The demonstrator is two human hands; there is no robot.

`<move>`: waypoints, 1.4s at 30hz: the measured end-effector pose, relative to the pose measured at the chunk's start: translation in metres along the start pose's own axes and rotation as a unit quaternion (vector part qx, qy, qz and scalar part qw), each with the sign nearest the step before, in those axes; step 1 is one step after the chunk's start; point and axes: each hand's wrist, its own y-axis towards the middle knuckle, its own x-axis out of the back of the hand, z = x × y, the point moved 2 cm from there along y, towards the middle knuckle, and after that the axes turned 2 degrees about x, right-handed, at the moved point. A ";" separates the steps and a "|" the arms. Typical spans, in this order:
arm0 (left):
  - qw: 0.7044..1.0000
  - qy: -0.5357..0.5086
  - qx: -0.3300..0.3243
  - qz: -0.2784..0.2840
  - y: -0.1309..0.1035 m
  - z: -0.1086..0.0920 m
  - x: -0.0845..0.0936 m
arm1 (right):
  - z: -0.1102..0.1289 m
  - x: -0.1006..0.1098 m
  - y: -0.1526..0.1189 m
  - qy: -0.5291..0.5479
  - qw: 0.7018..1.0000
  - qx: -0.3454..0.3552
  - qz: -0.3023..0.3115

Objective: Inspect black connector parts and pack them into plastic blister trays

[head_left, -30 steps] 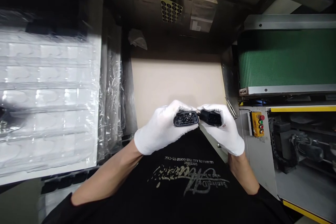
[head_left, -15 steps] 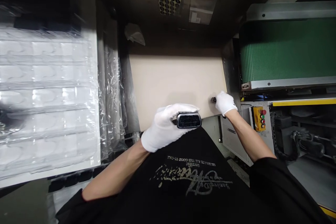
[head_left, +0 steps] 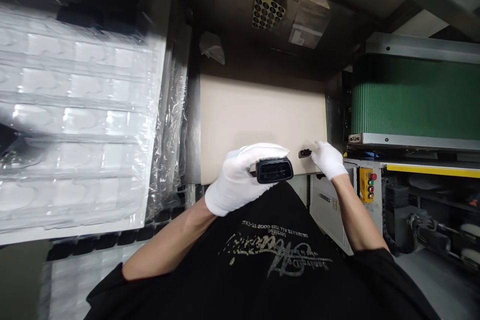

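Observation:
My left hand (head_left: 243, 175), in a white glove, is closed around a black, rounded rectangular part (head_left: 275, 171) that looks like an air vent. Its front faces up toward me, and the fingers and thumb grip it from the left. A pale board (head_left: 258, 110) lies beneath. Near the board's right front corner rests a small black piece (head_left: 305, 152). My right hand (head_left: 329, 160), also white-gloved, is just right of that piece, fingers extended and nothing held. Whether a fingertip still brushes the piece is hard to tell.
Clear plastic trays (head_left: 90, 110) are stacked at left beside crinkled plastic wrap (head_left: 174, 105). A sheet of round black stickers (head_left: 267, 10) is at the back. To the right are a green conveyor belt (head_left: 416, 100) and a yellow button box (head_left: 366, 185).
My right hand has let go of the small black piece, which now lies on the board. The part in my left hand has tilted slightly. The whole view has shifted.

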 end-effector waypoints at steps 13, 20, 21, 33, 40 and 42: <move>0.993 0.034 -0.107 0.034 0.001 -0.009 0.002 | 0.113 0.101 -0.155 0.128 0.858 0.398 -0.300; 0.978 0.146 -0.150 0.007 0.001 -0.010 0.008 | 0.122 0.099 -0.144 0.206 0.862 0.402 -0.229; 0.976 0.164 -0.144 0.012 0.002 -0.009 0.009 | 0.123 0.100 -0.142 0.208 0.865 0.400 -0.220; 0.993 0.029 -0.111 0.042 0.007 -0.005 0.012 | 0.111 0.107 -0.150 0.038 0.854 0.364 -0.370; 0.993 0.011 -0.110 0.046 0.007 -0.016 0.014 | 0.102 0.110 -0.157 0.334 0.803 0.387 -0.308; 0.992 0.002 -0.111 0.053 0.006 -0.017 0.013 | 0.104 0.112 -0.157 0.337 0.796 0.404 -0.298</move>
